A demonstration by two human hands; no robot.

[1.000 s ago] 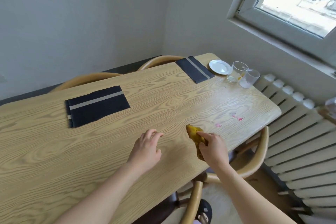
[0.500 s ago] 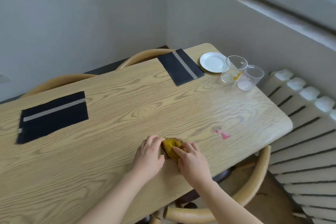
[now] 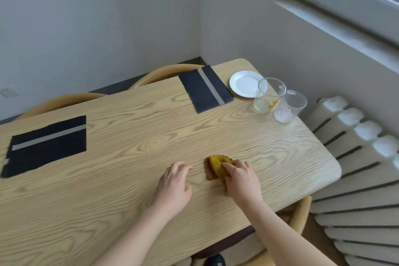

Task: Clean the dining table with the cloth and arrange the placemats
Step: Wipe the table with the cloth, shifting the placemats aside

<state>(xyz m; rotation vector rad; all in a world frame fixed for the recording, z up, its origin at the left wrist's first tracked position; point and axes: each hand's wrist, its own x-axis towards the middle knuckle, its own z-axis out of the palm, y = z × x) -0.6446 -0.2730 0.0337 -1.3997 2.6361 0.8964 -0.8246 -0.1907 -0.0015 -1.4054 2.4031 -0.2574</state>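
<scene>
A long wooden table (image 3: 129, 190) with rounded corners fills most of the view, its right end just beside a white radiator (image 3: 356, 179) that stands under a window (image 3: 345, 6). Two curved wooden chair backs rise behind the far edge, one (image 3: 58, 103) toward the left and one (image 3: 164, 72) nearer the far right corner. A third chair (image 3: 302, 216) is tucked in at the near right corner.

A dark placemat with a pale stripe (image 3: 46, 147) lies flat toward the left end, near the far edge. A second striped placemat (image 3: 205, 89) lies at the far edge close to the far right corner, turned at an angle. Just to its right, in that corner, sits a white plate (image 3: 244, 84). A clear glass (image 3: 268, 98) with an orange smear inside stands beside the plate, and a cloudy cup (image 3: 289, 107) stands against it at the right edge.

The left hand (image 3: 172, 188) rests on the bare wood near the near edge, fingers loosely bent, holding nothing. The right hand (image 3: 241, 179) lies just beside it, fingers curled over a crumpled yellow cloth (image 3: 216, 165) and gripping it against the tabletop, between the near edge and the middle of the table.
</scene>
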